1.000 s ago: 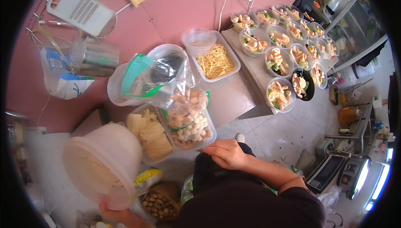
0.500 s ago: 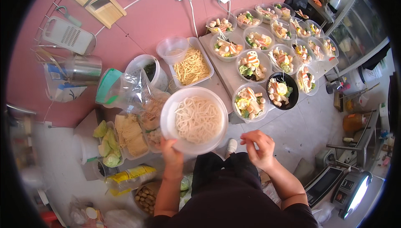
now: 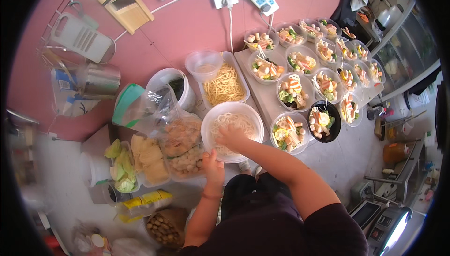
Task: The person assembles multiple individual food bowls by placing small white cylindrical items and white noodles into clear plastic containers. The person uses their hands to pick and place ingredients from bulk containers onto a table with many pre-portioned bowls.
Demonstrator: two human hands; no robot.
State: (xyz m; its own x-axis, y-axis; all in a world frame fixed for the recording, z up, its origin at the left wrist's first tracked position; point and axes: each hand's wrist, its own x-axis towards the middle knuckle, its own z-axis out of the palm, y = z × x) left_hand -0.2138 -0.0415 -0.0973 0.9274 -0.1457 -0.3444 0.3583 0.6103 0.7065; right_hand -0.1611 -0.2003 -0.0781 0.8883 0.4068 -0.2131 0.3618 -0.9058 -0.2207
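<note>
A white plastic bowl (image 3: 206,136) of thick pale noodles (image 3: 248,127) is held up in front of me. My left hand (image 3: 213,167) grips its near left rim, thumb pointing up along the outside. Inside it, my right hand (image 3: 233,139) reaches down into the noodles, with the forearm crossing over the near right rim. Those fingertips are partly hidden, so whether they pinch any noodles does not show. Just right of the bowl stands a clear round bowl (image 3: 289,134) of mixed vegetables and sausage pieces. Beside that is a black bowl (image 3: 334,132) with similar food.
Several clear filled bowls (image 3: 296,92) crowd the table on the right. Behind the noodles are a tray of yellow strips (image 3: 224,85) and a bucket of dark greens (image 3: 187,99). To the left lie tofu sheets (image 3: 147,160), a cabbage (image 3: 124,171) and a plastic bag (image 3: 164,101).
My right hand has moved left from beside the bowl into the noodles. The bowl and my left hand have shifted slightly rightward in the picture, and the whole view has turned a little.
</note>
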